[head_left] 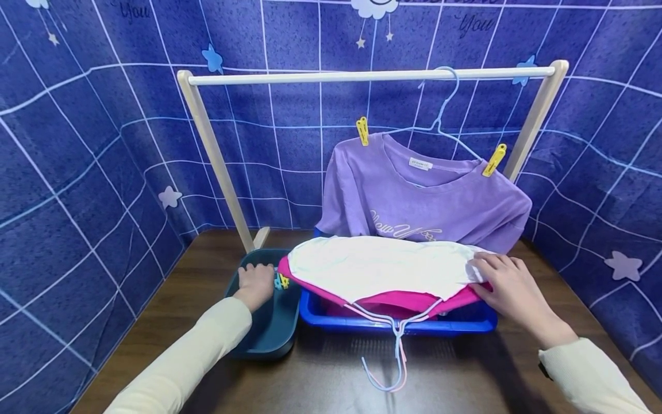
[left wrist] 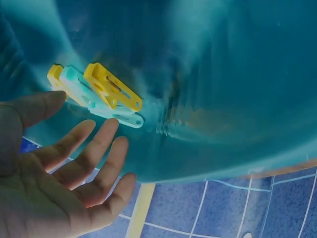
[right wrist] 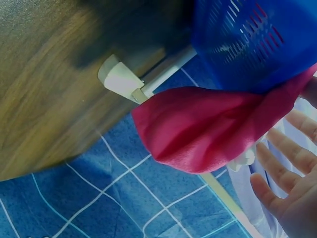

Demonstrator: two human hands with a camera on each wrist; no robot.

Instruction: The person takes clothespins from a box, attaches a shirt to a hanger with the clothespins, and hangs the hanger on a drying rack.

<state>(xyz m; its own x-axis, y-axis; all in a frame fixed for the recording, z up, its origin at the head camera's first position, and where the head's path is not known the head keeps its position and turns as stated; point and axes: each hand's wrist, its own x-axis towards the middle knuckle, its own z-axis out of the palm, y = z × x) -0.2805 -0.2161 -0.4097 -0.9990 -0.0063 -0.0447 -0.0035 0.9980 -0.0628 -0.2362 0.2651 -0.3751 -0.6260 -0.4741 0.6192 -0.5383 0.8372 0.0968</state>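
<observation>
My left hand (head_left: 256, 284) is inside the dark green bin (head_left: 292, 333), its fingers loosely spread beside a few clothespins. Two yellow clothespins (left wrist: 113, 87) and a teal clothespin (left wrist: 130, 118) lie close past the fingertips in the left wrist view. At the other side, my right hand (head_left: 509, 282) pinches the right edge of a white and magenta garment (head_left: 383, 264), fingers on top and thumb underneath. This garment lies across the blue basket (head_left: 398, 326). A light blue hanger and a pink hanger (head_left: 400, 351) stick out of it, their hooks toward me.
A purple T-shirt (head_left: 408, 195) hangs behind the basket on a light blue hanger (head_left: 447, 106), with yellow clothespins (head_left: 495, 160) at its shoulders. The rack's white bar (head_left: 310, 77) spans the brown table (head_left: 181, 299). A blue patterned cloth (head_left: 129, 144) backs everything.
</observation>
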